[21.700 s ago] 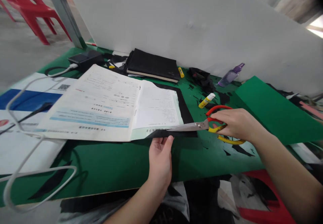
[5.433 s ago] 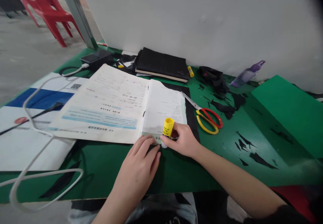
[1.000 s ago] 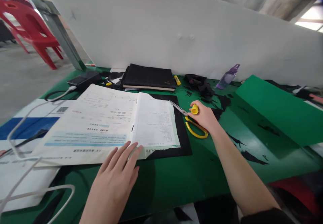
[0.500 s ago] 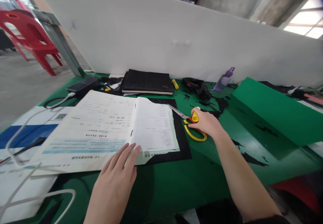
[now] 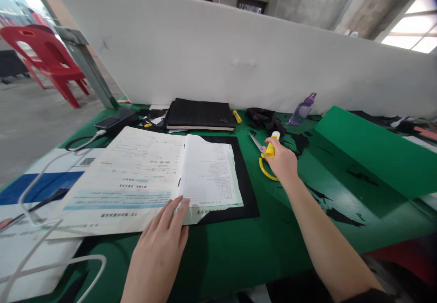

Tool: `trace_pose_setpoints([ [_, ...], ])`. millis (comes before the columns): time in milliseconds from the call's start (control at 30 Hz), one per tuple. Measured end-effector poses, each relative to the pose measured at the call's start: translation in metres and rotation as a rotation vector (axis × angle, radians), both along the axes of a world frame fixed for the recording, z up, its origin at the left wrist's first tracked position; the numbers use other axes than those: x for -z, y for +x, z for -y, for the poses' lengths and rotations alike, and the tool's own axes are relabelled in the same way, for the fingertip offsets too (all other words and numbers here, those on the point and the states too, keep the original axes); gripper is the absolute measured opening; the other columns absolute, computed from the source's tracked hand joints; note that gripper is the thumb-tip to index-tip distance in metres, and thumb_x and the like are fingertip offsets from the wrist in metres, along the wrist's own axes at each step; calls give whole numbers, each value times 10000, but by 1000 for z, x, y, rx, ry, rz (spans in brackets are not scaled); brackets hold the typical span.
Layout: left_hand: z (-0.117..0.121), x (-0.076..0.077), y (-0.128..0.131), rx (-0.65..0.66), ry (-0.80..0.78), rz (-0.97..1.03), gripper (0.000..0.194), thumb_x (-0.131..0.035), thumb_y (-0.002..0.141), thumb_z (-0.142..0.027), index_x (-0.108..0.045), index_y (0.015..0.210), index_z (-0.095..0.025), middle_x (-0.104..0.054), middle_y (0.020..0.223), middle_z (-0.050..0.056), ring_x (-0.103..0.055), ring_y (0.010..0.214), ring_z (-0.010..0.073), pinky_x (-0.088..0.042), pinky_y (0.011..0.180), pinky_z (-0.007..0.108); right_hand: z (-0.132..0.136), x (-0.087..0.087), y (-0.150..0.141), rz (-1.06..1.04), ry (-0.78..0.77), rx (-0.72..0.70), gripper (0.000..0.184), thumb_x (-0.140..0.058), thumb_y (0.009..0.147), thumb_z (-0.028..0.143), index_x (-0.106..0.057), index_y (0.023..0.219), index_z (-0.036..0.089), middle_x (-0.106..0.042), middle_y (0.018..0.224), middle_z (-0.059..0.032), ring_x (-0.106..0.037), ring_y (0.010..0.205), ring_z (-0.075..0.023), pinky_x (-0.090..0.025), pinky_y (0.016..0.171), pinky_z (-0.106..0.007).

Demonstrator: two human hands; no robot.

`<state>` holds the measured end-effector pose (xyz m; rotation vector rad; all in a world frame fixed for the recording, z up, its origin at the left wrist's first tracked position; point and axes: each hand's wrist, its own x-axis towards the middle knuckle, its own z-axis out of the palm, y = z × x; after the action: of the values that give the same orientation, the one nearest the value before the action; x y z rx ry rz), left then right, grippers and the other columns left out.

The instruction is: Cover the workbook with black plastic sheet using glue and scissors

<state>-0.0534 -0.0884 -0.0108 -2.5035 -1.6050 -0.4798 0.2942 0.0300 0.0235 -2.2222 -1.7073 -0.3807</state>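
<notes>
Paper [image 5: 157, 175] under extended left fingers [image 5: 178, 216]

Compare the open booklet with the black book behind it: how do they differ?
The booklet lies open; the black book is closed. The booklet shows pale printed pages, the black book a dark cover. The left hand rests on the booklet, while no hand touches the black book. Both are on the green table.
</notes>
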Motion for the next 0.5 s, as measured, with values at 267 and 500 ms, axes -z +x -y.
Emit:
trace_pose_setpoints([
  [267,2,3,-3,-32,-2,43,461,-435,925,-330,-420,1369,-206,-557,1348,122,-573,1174,323,-552,867,496,3,18,-46,-313,-75,-369,420,-495,789,150,-542,1190,267,-665,926,-59,-628,813,-236,-427,670,-296],
  [500,5,8,-3,46,8,90,507,-447,933,-325,-341,1417,-219,-521,1393,106,-518,1255,289,-496,980,505,4,26,-55,-645,-3,-424,303,-488,852,250,-486,1154,273,-651,1036,-48,-634,1017,-224,-474,847,-361],
])
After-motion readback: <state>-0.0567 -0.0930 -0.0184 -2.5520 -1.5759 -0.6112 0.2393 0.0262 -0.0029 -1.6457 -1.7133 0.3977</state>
